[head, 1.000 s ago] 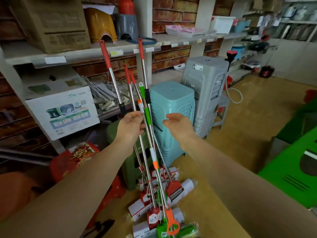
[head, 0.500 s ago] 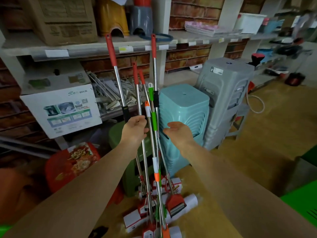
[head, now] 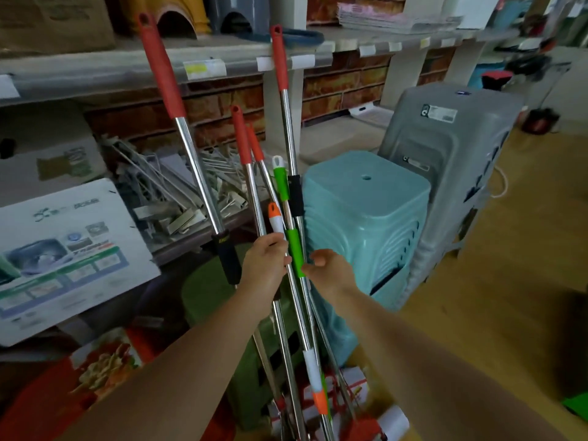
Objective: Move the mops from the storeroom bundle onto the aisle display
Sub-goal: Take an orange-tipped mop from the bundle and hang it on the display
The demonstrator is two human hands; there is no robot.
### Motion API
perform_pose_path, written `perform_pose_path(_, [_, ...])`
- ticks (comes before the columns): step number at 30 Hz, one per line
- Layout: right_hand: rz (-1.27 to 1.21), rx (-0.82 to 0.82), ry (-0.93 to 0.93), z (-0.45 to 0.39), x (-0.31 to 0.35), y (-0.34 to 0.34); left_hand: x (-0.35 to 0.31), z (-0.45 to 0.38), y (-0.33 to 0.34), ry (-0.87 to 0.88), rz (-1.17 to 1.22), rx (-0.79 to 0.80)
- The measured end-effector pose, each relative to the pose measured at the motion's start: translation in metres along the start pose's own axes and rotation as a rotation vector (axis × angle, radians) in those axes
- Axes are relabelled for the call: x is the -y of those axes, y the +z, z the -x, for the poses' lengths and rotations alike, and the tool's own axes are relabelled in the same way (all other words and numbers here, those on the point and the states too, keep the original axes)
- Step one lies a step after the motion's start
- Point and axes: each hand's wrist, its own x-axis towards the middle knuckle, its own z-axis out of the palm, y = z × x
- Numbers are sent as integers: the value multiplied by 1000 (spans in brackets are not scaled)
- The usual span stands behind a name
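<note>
Several mops (head: 288, 218) are bunched in the left hand (head: 265, 268)'s curled grip, the right hand (head: 327, 270) loosely open just beside; gathering step, next a two-handed lift.

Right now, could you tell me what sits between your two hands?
In the head view, the bundled mop handles, a green-sleeved one foremost, stand between the left hand, which grips them, and the open right hand.
</note>
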Motion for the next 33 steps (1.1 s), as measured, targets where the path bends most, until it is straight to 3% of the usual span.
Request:
perform_pose_path(12, [11, -6, 75, -128, -61, 90, 62, -118, 9, -14, -56, 70])
perform_pose_path(20, [182, 96, 103, -157, -103, 134, 85, -135, 1, 6, -99, 106])
perform_pose_path(33, [215, 60, 135, -181, -112, 160, 92, -129, -11, 35, -190, 140])
